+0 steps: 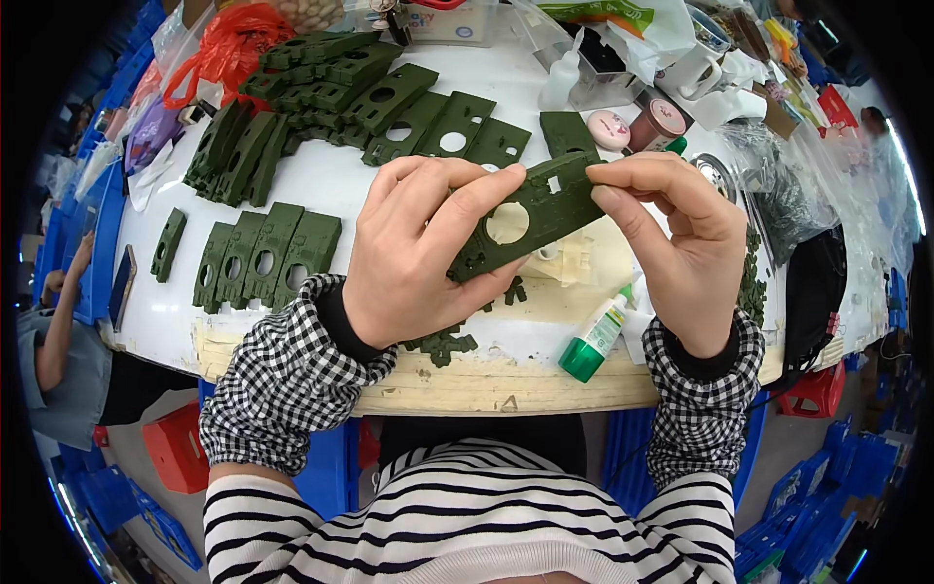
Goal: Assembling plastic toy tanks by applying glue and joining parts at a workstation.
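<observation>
My left hand (413,243) grips a dark green plastic model hull plate (553,215), its thumb underneath and fingers along the top edge. The plate is tilted above the table and has a large round hole and a small square one. At its right end, the thumb and forefinger of my right hand (676,229) are pinched close together at the plate's surface. Any tiny piece between those fingertips is too small to make out. Below the hands stands a glue bottle (595,336), tilted with its green cap down. Small green parts (443,346) lie by my left wrist.
Similar hull plates lie in a row (265,261) at left and in a large pile (341,92) at the back. A white squeeze bottle (561,80), a round pink tin (609,129) and clear bags (769,161) crowd the right back. Another person's arm (60,326) shows far left.
</observation>
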Available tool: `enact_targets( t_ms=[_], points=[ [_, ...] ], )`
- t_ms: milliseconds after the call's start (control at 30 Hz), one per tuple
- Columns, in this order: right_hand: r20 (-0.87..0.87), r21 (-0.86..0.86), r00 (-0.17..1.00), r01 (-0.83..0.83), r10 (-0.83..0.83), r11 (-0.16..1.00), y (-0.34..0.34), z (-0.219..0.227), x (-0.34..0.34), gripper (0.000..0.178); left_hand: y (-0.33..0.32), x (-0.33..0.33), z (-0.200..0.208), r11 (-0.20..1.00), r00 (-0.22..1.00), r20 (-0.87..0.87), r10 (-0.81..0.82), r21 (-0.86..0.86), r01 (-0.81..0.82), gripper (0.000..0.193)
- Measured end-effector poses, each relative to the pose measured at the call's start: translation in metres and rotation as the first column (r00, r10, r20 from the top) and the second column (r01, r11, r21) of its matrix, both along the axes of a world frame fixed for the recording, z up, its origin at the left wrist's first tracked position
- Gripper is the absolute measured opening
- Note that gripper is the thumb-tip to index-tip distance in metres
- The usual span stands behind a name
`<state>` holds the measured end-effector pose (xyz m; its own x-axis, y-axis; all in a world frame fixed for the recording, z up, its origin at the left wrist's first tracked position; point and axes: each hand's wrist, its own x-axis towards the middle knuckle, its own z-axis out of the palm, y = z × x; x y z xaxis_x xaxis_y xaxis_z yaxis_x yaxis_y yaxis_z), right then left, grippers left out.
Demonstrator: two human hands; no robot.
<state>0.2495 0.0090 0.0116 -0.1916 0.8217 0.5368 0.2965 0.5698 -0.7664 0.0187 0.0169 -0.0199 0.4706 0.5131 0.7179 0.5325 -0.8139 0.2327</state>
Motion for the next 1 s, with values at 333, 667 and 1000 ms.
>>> enact_targets(
  t_ms=[333, 667, 1000],
  points=[
    [-0.041, -0.121, 0.996, 0.069, -0.074, 0.99, -0.006, -0.001, -0.01, 0.013, 0.0, 0.001, 0.0, 1.0, 1.0, -0.008, -0.001, 0.009, 0.001, 0.061],
    [0.103, 0.077, 0.985, 0.13, -0.138, 0.989, 0.002, -0.01, -0.006, 0.01, -0.001, 0.002, -0.001, 1.0, 1.0, -0.008, -0.009, 0.022, 0.009, 0.062],
    [0.07, 0.0, 0.994, 0.083, -0.083, 0.997, 0.003, -0.012, -0.006, 0.011, -0.002, 0.001, 0.0, 0.999, 0.999, -0.027, -0.032, 0.017, 0.033, 0.064]
  ],
)
